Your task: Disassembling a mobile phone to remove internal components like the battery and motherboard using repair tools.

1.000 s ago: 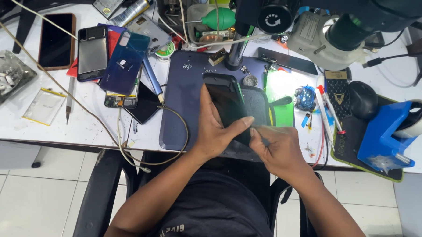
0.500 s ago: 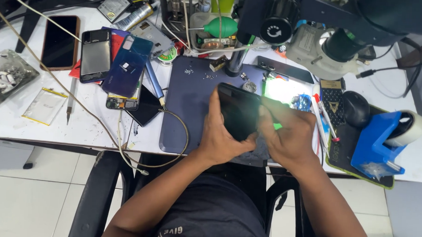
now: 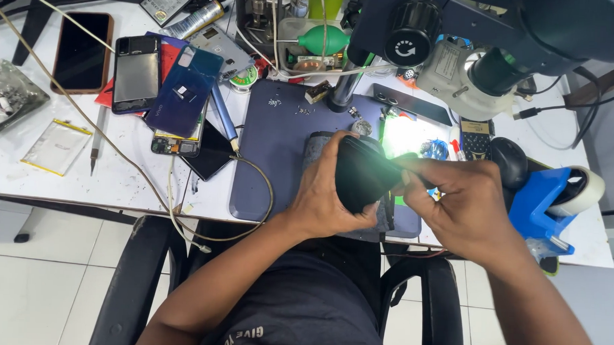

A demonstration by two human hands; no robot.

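A black phone point(image 3: 363, 174) is held up above the dark blue work mat point(image 3: 274, 151), tilted on edge. My left hand point(image 3: 327, 193) grips its left side, thumb under it and fingers curled over the top. My right hand point(image 3: 459, 198) holds its right edge with fingertips pinched against it. A grey cloth point(image 3: 315, 144) lies on the mat under the hands.
Several phones and back covers point(image 3: 181, 86) lie at the left of the white table point(image 3: 116, 179). A microscope point(image 3: 475, 42) hangs over the back right, a bright lit patch point(image 3: 407, 135) below it. A blue tape dispenser point(image 3: 547, 201) stands right. A cable point(image 3: 183, 209) loops off the front edge.
Both hands lifted the phone off the mat and turned it up on edge, my right hand shifting from its lower end to its right edge.
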